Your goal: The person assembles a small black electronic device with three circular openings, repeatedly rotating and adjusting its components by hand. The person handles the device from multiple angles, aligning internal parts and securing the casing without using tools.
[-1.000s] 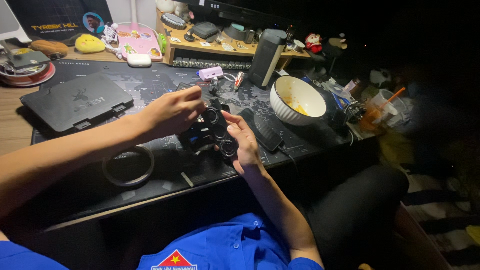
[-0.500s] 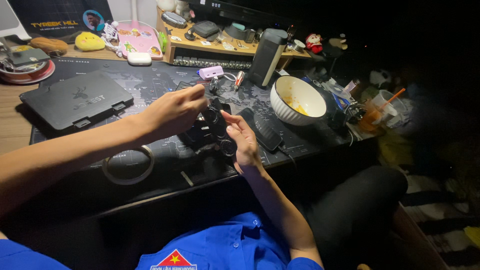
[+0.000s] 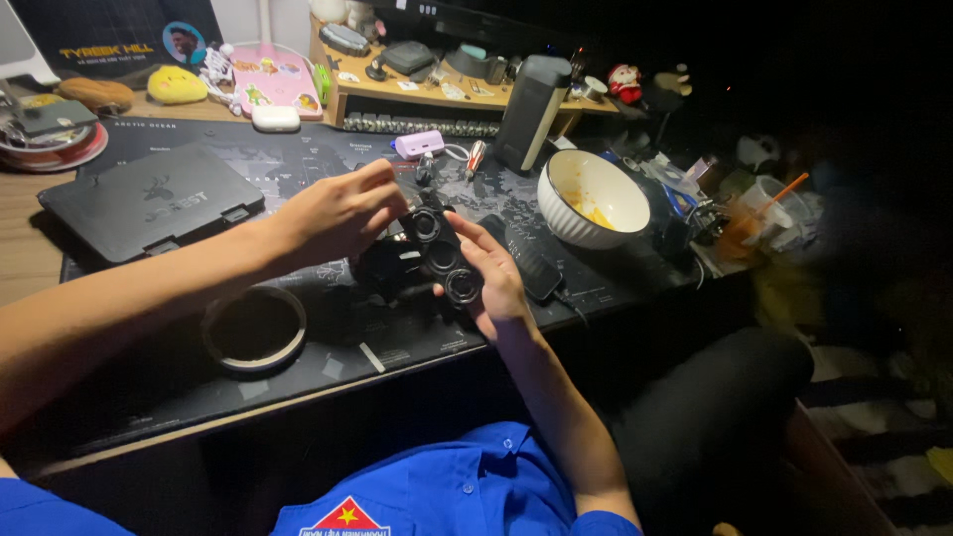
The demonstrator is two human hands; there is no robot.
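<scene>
- Black game controller (image 3: 437, 253) with two round thumbsticks is hovering just above the dark tabletop (image 3: 328, 347) mat.
- Right hand (image 3: 491, 278) is cradling it from beneath, fingers curled around it.
- Left hand (image 3: 342, 213) is pinching its top edge.
- White bowl (image 3: 593, 199) is sitting to the right.

Black gadget (image 3: 437, 253) underside (perhaps hand-hidden)

Matt black plastic gamepad (image 3: 437, 253), glossy bowl (image 3: 594, 199)

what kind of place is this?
Likely a home computer desk in a dim room: dark desk mat, closed laptop, used white bowl, and a black game controller in both hands.
</scene>
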